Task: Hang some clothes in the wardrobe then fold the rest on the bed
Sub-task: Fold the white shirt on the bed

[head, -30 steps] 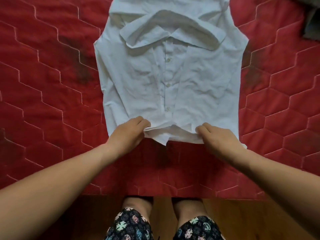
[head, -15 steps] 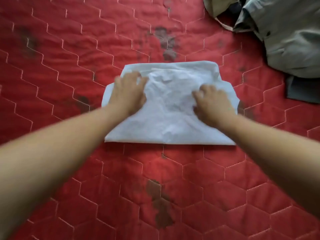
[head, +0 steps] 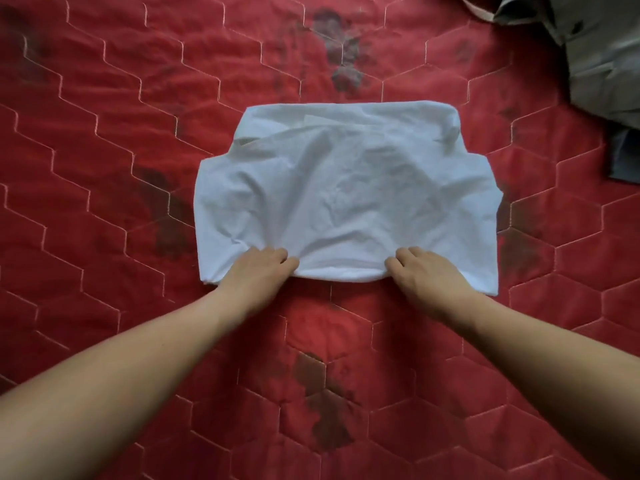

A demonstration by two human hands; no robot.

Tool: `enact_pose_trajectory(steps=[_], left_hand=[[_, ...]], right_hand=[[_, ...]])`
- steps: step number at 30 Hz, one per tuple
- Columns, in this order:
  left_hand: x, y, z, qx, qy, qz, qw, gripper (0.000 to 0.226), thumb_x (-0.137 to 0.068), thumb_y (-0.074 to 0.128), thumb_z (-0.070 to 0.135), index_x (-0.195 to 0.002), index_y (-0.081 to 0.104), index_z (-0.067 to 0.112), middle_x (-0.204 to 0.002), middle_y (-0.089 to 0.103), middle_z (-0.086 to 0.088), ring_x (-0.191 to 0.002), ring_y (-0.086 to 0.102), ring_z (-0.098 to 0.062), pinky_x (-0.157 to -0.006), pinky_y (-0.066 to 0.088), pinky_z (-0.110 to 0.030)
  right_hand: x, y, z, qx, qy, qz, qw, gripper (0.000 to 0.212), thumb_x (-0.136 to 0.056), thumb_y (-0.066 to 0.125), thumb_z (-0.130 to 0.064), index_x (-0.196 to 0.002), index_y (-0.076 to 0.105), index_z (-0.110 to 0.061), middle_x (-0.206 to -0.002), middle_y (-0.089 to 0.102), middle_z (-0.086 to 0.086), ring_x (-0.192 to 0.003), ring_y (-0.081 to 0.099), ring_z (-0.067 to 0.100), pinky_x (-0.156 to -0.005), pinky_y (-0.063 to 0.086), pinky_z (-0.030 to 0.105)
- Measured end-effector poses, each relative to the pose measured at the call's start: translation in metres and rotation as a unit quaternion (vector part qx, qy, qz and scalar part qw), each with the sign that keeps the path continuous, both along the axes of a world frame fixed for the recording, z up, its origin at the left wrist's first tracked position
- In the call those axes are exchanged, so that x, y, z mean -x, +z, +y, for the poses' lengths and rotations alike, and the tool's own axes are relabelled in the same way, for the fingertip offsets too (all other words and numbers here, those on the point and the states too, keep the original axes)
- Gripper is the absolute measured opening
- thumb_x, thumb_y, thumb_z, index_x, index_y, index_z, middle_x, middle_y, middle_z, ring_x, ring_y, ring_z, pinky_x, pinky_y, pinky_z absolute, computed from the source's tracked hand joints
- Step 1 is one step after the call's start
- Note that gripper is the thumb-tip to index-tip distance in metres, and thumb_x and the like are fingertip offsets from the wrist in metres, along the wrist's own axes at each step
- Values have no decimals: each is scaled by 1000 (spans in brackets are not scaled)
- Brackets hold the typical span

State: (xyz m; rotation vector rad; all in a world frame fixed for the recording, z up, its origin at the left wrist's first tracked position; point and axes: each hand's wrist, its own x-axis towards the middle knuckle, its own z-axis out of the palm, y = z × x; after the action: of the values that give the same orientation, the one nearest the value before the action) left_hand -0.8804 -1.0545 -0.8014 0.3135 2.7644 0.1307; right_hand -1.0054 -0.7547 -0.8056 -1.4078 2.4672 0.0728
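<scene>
Since you grip the near edge of the shirt (head: 346, 192) with both hands, left hand (head: 258, 270) and right hand (head: 427, 273) set apart and fingers curled into the cloth, I judge you are ready to fold it over, away from you. The shirt lies in the middle of the bed cover (head: 104, 150), a wide, creased white block of thin soft cloth. The cover is red, quilted in hexagons, with dark stains. A grey garment (head: 609, 64) lies crumpled at the far right.
</scene>
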Motion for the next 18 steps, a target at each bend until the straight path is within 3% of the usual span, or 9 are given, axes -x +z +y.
enact_pose_trajectory(steps=[3,5,6,8,9,12,15,18], left_hand=[[-39,6,21,-14,-31,-105,994,31,-66,71,0,-91,58,13,-80,58,-8,-62,62,-35,-47,40,-36],[-64,19,39,-3,-85,-168,982,36,-65,82,19,-92,58,16,-79,61,-4,-65,65,-30,-47,43,-32],[-69,24,44,-12,-99,-191,977,41,-69,83,35,-96,58,18,-85,63,-3,-73,66,-28,-52,44,-32],[-61,27,45,-46,-54,-219,973,50,-86,59,61,-112,54,18,-105,61,-6,-96,62,-30,-67,46,-38],[-50,26,41,-65,-21,-187,980,52,-89,48,64,-112,55,18,-106,60,-7,-97,61,-32,-70,48,-40],[-3,18,23,-76,108,35,991,43,-86,58,49,-114,55,17,-110,58,-14,-98,60,-38,-76,52,-47],[50,18,12,-63,241,-4,968,64,-85,71,39,-140,43,24,-143,39,-10,-131,38,-34,-103,37,-53],[85,14,7,-137,273,-70,950,78,-87,70,37,-152,30,22,-152,34,-7,-139,33,-30,-109,36,-54]], right_hand=[[-35,9,15,14,27,-58,998,13,-68,67,-12,-76,56,-12,-66,53,8,-51,56,31,-40,27,30],[-63,15,27,0,53,-99,994,9,-71,50,-20,-78,55,-15,-66,54,5,-50,58,28,-36,32,30],[-73,18,30,-26,57,-116,991,11,-73,52,-22,-82,55,-17,-70,56,4,-54,60,27,-37,35,31],[-75,22,27,-56,26,-152,987,21,-85,54,-37,-94,57,-18,-83,61,4,-70,64,29,-45,42,34],[-66,25,20,-34,0,-142,989,29,-90,48,-44,-98,59,-18,-87,61,6,-75,64,31,-48,46,37],[-15,28,-20,61,-64,-47,995,33,-89,56,-38,-105,62,-10,-100,59,16,-87,60,40,-62,52,44],[38,31,-58,6,-130,-13,991,55,-83,71,-33,-131,54,-11,-130,53,20,-115,52,43,-86,46,52],[64,30,-81,-83,-148,-75,983,53,-91,64,-36,-136,46,-14,-134,49,16,-121,46,39,-91,39,49]])
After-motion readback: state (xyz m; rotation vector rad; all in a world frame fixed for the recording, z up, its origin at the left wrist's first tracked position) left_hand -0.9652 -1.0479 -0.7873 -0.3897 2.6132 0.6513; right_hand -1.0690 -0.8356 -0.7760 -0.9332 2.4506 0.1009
